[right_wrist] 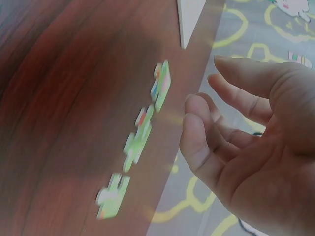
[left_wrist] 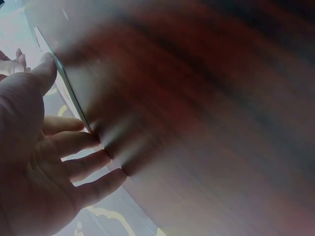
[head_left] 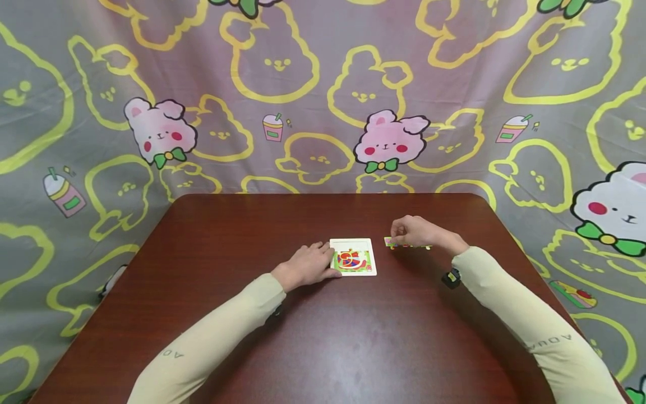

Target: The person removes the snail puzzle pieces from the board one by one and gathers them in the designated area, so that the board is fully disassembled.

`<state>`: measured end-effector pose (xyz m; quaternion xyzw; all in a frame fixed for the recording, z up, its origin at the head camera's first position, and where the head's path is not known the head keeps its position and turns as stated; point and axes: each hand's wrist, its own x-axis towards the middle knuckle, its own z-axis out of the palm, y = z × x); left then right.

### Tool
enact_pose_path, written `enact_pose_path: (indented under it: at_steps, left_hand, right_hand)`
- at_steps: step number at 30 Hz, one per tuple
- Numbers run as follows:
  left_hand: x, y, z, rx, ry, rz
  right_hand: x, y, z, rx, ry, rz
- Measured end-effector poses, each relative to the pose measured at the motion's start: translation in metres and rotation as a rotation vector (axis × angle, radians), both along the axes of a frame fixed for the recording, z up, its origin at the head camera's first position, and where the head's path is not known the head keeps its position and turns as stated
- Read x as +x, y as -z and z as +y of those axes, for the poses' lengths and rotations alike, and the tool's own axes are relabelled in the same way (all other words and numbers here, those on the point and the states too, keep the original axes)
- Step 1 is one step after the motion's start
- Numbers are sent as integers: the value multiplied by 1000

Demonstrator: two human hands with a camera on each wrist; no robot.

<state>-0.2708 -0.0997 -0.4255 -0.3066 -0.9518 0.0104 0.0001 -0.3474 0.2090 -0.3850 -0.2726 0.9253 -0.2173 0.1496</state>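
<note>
A white-rimmed puzzle tray [head_left: 374, 259] lies on the table, its lower part filled with a colourful picture [head_left: 355, 262] and its far strip bare white. My left hand [head_left: 308, 265] rests at the tray's left edge, thumb by the near corner, fingers spread and fairly straight along the side. To the right of the tray, my right hand [head_left: 415, 230] hovers over a row of green puzzle pieces. In the right wrist view its fingers are loosely bent with nothing between them. Three pieces show there: the far piece [right_wrist: 161, 87], a middle piece [right_wrist: 139, 137] and a near piece [right_wrist: 114, 197].
The dark reddish-brown table [head_left: 353, 348] has a glossy top. Behind it and at its sides hangs a grey curtain [head_left: 313, 120] with yellow outlines and cartoon bunnies. A black device [head_left: 451, 278] is strapped to the right wrist.
</note>
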Motion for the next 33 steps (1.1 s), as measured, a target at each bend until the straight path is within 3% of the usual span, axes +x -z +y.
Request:
enact_pose_path:
  at_steps: [13,24,33]
  left_hand:
    - [-1,4,-1,-10,-13,-32]
    - [1,-1,-1,-26,-47,-61]
    - [0,0,-1,-28,-24,-35]
  right_hand:
    - [5,6,-34,-5,-77,-1]
    - [6,10,-65,19,-138,-10]
    - [8,14,-84,45,-191,11]
